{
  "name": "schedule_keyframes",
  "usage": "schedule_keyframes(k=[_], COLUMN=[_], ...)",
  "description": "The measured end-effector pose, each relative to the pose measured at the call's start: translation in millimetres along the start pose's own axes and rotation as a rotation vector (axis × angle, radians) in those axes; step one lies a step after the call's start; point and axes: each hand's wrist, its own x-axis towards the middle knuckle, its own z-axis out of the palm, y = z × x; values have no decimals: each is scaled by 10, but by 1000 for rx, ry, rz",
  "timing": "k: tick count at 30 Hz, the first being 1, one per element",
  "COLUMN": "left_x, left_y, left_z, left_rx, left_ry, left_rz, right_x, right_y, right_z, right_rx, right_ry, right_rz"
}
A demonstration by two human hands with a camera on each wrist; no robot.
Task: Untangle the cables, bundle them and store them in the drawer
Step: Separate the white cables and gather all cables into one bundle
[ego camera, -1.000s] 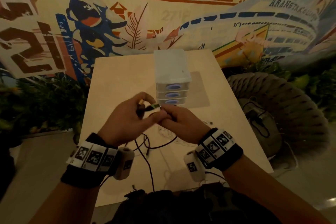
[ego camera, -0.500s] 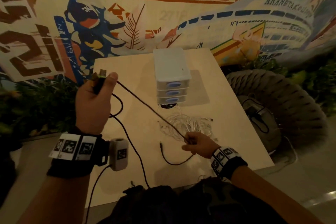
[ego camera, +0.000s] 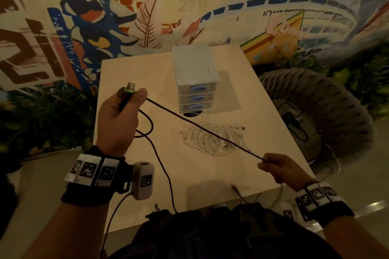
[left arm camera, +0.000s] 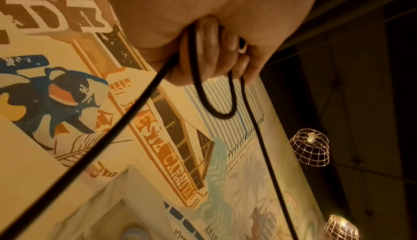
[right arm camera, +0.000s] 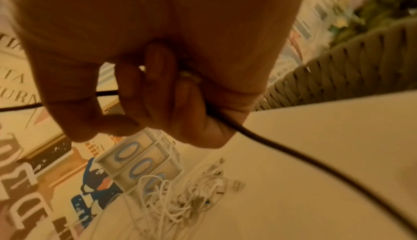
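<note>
- My left hand [ego camera: 117, 120] is raised over the counter's [ego camera: 210, 174] left edge, grip curled round the black cable's [ego camera: 202, 130] plug end with a small loop tucked under the fingers [left arm camera: 210, 51], so the coil has a fixed start.
- My right hand [ego camera: 282, 169] is near the right front corner, grip pinching the same cable further along, drawing that span taut and straight.
- The rest trails off the front edge.
- White cables [ego camera: 214, 139] lie tangled mid-counter, just before the closed drawers [ego camera: 195, 88].
</note>
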Motion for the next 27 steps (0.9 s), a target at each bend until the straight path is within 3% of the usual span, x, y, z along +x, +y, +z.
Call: schedule_keyframes(k=[6,13,16,18,20,23,25,27], left_x=[-67,13,-20,-78,-165,-310,-385,-426], left_y=[-62,-58,24,67,77,87,97,105], left_z=[93,164,263,370,492,685,816,937], left_rx=[168,-25,-76,-120,-155,-178,-175,-114], left_ry=[-140,-129,-184,-234,-314,-479,-560,-608], left_rz=[90,35,40,38,33,-65,-115,-43], right_x=[-233,-463,-445,-372,-321,-238,-251,-319], right_y=[321,1166,1356,1568,1467,753,106,-525], right_z=[-57,36,97,82,108,168,227,347], right_rx=[-276,-722,-728,-817,-870,-857,-756,-572], right_ry=[-10,-139,-253,-308,-289,-199,-42,59], right_rz=[103,340,390,336,287,126,-95,-326])
